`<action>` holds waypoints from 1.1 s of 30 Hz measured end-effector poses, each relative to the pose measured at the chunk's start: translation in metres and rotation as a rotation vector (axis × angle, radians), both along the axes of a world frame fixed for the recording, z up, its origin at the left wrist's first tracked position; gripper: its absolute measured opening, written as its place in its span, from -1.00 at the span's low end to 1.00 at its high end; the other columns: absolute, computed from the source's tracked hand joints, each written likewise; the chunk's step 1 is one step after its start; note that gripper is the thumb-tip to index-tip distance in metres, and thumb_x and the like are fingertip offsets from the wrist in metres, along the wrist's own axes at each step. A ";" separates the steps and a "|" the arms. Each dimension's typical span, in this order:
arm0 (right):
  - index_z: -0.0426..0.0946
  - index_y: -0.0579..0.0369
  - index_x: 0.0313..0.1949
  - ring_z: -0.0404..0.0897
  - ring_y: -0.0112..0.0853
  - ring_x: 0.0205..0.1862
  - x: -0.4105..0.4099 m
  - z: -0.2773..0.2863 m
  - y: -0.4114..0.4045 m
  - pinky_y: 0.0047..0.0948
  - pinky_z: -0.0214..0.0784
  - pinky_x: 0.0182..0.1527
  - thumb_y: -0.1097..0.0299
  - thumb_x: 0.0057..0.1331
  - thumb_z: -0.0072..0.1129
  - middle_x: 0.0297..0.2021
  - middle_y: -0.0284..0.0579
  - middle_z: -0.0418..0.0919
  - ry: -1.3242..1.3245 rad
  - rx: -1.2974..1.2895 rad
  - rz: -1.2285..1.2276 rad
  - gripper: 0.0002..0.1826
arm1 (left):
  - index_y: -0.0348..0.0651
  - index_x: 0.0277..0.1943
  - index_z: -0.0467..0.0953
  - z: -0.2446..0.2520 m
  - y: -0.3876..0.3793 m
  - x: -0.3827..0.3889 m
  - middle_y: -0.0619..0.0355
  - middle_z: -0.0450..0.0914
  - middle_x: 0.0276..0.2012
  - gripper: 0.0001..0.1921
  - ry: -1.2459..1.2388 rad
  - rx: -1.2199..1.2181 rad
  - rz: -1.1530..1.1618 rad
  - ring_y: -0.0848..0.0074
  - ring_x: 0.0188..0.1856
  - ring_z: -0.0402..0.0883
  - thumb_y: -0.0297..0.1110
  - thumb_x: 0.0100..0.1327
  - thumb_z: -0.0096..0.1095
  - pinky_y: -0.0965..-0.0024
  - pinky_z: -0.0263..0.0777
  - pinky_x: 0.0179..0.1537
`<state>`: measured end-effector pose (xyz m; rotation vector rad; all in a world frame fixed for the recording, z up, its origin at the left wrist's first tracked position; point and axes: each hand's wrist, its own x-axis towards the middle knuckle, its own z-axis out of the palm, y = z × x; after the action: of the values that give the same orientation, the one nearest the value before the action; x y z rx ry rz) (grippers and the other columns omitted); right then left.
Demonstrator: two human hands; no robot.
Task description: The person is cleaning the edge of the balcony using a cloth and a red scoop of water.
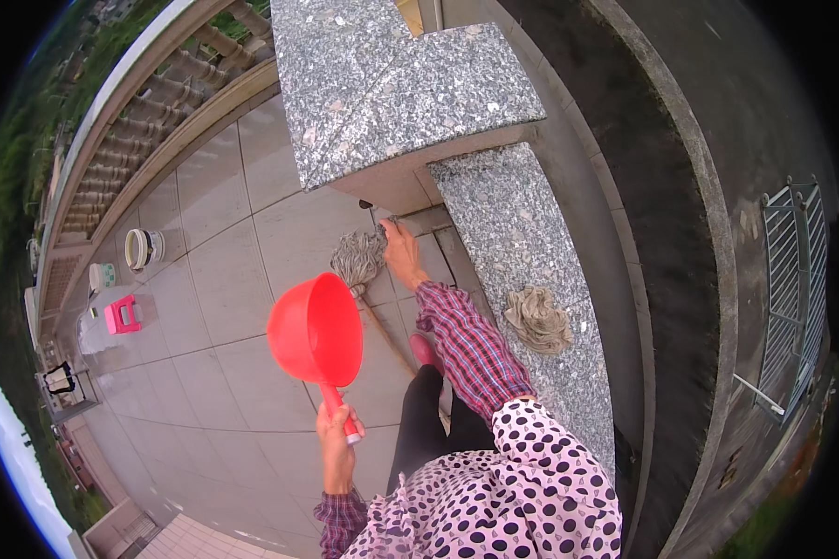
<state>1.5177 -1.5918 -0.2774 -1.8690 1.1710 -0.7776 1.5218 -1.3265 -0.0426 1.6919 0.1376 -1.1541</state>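
Observation:
My left hand (337,444) grips the handle of a red plastic water dipper (316,332). The dipper's bowl is tipped sideways, its mouth facing right. Low by the base of the granite-topped counter, my right hand (403,255) reaches forward with bent fingers. A bit of grey material shows at its fingertips; whether the hand grips it is unclear. Just left of that hand is a grey string mop head (359,260). Its wooden handle (386,335) slants back over the tiles toward my feet and passes partly behind my leg.
A crumpled beige cloth (540,320) lies on the lower granite slab (524,230) at my right. The higher granite counter (405,98) juts out ahead. Leftward on wet floor tiles (217,293) stand a pink stool (122,314), a white bucket (145,249) and a smaller tub (101,277), near a balustrade (143,115).

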 end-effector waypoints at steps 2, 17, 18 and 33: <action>0.45 0.16 -0.10 0.50 0.02 -0.20 -0.004 0.019 0.008 -0.20 0.31 -0.12 0.58 0.18 -0.09 -0.25 0.14 0.52 -0.205 0.134 -0.136 -0.72 | -0.32 -0.02 0.23 -0.004 0.010 0.005 0.16 0.36 -0.53 -0.72 -0.040 0.009 -0.001 0.55 -0.66 0.35 -0.43 0.23 -0.04 0.54 0.27 -0.62; 0.10 -0.05 0.24 0.45 -0.32 -0.11 -0.064 0.108 -0.038 -0.23 0.48 -0.34 0.27 0.30 -0.01 -0.10 -0.24 0.42 -1.176 1.214 -0.172 -0.47 | -0.34 -0.04 0.26 -0.010 0.000 0.049 0.16 0.37 -0.54 -0.74 0.098 -0.195 0.049 0.55 -0.65 0.38 -0.41 0.25 -0.03 0.54 0.28 -0.61; 0.10 -0.05 0.24 0.45 -0.32 -0.11 -0.059 0.104 -0.034 -0.23 0.48 -0.34 0.27 0.30 -0.01 -0.10 -0.24 0.42 -1.171 1.219 -0.154 -0.47 | -0.33 -0.05 0.27 -0.009 -0.003 0.053 0.16 0.37 -0.54 -0.74 0.105 -0.216 0.055 0.54 -0.65 0.38 -0.41 0.25 -0.02 0.54 0.28 -0.61; 0.41 0.08 -0.10 0.37 -0.11 -0.03 0.059 0.182 0.113 -0.24 0.27 -0.08 0.45 -0.11 0.28 -0.14 0.01 0.39 -0.043 -0.220 0.743 -0.50 | -0.28 -0.17 0.30 0.007 0.028 0.051 0.19 0.39 -0.55 -0.83 0.291 -0.438 0.220 0.58 -0.65 0.40 -0.38 0.26 0.03 0.58 0.31 -0.64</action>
<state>1.5766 -1.4783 -0.0951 -2.2314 0.3012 -0.5223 1.5733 -1.2985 -0.0360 1.0934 0.2280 -1.1594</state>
